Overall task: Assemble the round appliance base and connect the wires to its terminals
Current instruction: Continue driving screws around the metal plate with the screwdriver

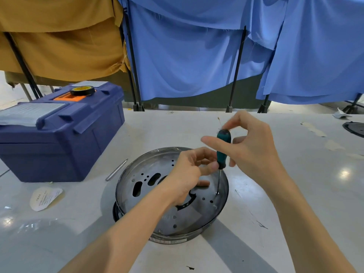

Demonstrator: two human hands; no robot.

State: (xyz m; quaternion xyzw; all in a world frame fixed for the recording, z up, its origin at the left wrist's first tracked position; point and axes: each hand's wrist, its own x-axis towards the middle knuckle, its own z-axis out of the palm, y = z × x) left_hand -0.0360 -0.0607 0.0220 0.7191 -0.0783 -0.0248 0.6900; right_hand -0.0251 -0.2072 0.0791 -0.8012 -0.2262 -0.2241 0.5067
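Base: the round metal base [197, 215] lies on the white table [295, 194], near centre, its perforated face up over a dark lower ring.
Screwdriver: the green-handled screwdriver [223, 148] stands almost upright, its tip on a screw [217, 193] by the base's right rim.
Left hand: the left hand [189, 174] hangs over the middle of the base, thumb and fingers pinching the lower end of the handle.
Right hand: the right hand [252, 146] has its curled fingertips on the handle's top and its thumb stretched out leftward; the fingers are blurred.
In the way: the left forearm crosses the near half of the base and hides part of its cut-outs.
Left side: a blue toolbox [59, 134] carries a roll of black tape [82, 90]. A thin metal rod [116, 170] lies between it and the base, and a paper label [45, 197] sits nearer.
Far right: a dark round part [354, 129] is cut by the frame edge.
Far edge: blue cloth [197, 56] and mustard cloth [59, 36] hang on black stands behind the table.
Open room: bare tabletop stretches right of the base and beyond it.
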